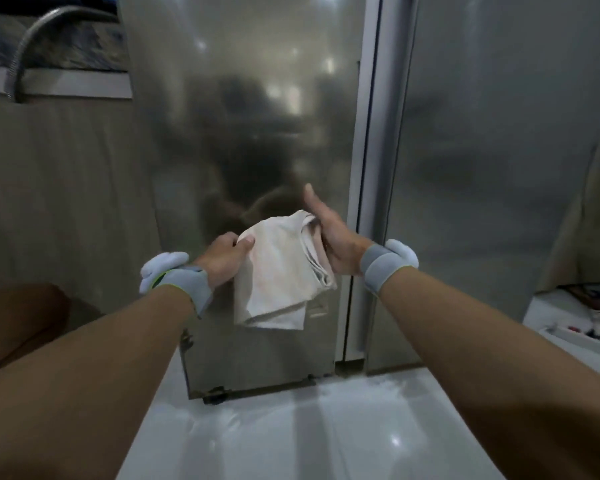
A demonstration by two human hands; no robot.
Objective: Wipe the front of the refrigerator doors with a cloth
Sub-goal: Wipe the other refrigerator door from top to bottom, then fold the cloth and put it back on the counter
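Both the left hand (226, 252) and right hand (333, 237) are gripping the folded cloth (281, 271), apparently refolding it just before the left refrigerator door (250, 98).

Glossy white floor (291, 438), metal hose (21, 53), beige cabinet panel (66, 188)

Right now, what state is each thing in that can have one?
Off-white folded cloth: held up by both hands, lower edge hanging free.
Left hand: pinching the cloth's left edge.
Right hand: gripping the folded right side, thumb raised.
Left stainless refrigerator door: shut.
Right stainless refrigerator door: shut.
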